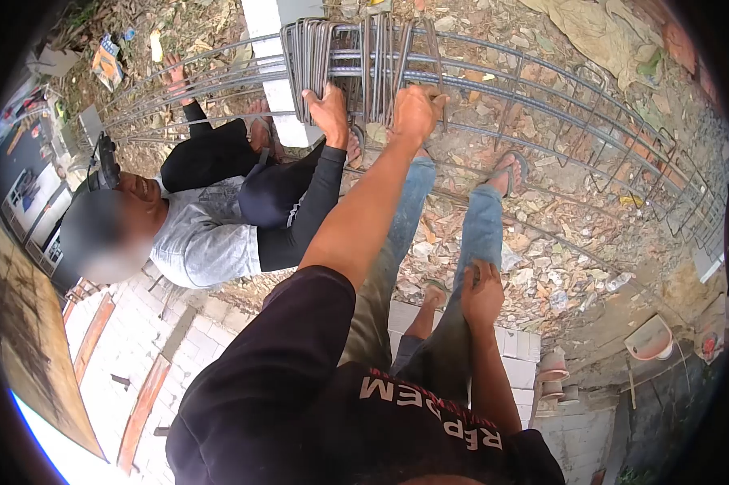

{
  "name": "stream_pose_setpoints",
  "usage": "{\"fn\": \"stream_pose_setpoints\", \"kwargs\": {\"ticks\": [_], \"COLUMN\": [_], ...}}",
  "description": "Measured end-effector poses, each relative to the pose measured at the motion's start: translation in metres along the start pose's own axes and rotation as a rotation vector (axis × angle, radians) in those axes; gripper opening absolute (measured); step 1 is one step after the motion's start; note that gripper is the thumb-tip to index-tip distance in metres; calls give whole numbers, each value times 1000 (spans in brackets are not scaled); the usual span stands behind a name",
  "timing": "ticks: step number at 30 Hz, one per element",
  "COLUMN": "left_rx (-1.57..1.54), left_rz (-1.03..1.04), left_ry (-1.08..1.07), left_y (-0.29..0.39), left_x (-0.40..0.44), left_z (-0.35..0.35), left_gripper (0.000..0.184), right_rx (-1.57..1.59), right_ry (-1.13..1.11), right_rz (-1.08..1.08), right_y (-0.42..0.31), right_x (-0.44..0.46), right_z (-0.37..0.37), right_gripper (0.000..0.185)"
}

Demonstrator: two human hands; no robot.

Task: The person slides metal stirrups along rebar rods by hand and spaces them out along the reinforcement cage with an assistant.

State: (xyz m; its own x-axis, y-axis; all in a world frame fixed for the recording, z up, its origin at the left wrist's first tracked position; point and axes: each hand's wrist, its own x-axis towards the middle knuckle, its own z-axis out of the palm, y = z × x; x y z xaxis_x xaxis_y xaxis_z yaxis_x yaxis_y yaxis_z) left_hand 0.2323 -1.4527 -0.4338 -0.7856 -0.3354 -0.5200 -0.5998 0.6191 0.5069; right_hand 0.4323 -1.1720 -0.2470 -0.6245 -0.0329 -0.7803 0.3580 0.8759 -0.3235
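My left hand [418,113] reaches to the far side and is closed at the lower ends of a few bent steel stirrups [397,69]. These hang on long rebar rods [477,71] beside a tight bundle of more stirrups [306,61]. Down by my knee, my right hand [482,293] rests against my jeans with its fingers curled. Whatever it may hold is hidden. A co-worker's hand [329,113] grips the bundle to the left of my left hand. Their other hand [174,74] is stretched out by the rods further left.
A co-worker in a grey shirt [207,230] sits close on my left. A white block post [269,89] stands under the rods. To the right, the rods run into a stirrup cage [623,153]. Rubble and leaves [534,259] cover the ground.
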Motion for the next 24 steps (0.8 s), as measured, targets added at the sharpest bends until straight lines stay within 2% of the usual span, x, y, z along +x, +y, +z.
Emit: {"fn": "stream_pose_setpoints", "kwargs": {"ticks": [1,4,10,13,16,17,20,24], "left_rx": [-21,-31,-101,100,217,217,90,110], "left_rz": [-32,-99,-151,-136,-206,-176,-298,-265], "left_ry": [-29,70,391,587,532,525,297,173], "left_y": [4,4,-13,-27,-27,-38,-24,-37], "left_x": [-2,-12,-35,-32,-33,-28,-27,-18], "left_z": [2,-7,-48,-58,-62,-59,-78,-74], "left_gripper": [30,33,44,64,86,101,103,111], "right_rx": [3,6,-40,-77,-112,-120,-107,-108], "right_ry": [8,10,2,9,0,-4,-11,5], "right_rz": [-19,4,-85,-115,-131,-137,-109,-91], "right_y": [2,11,23,31,40,41,37,24], "right_x": [1,5,10,13,16,17,16,13], "right_z": [-3,-10,-39,-49,-52,-51,-52,-40], "right_gripper": [25,25,27,28,28,28,27,26]}}
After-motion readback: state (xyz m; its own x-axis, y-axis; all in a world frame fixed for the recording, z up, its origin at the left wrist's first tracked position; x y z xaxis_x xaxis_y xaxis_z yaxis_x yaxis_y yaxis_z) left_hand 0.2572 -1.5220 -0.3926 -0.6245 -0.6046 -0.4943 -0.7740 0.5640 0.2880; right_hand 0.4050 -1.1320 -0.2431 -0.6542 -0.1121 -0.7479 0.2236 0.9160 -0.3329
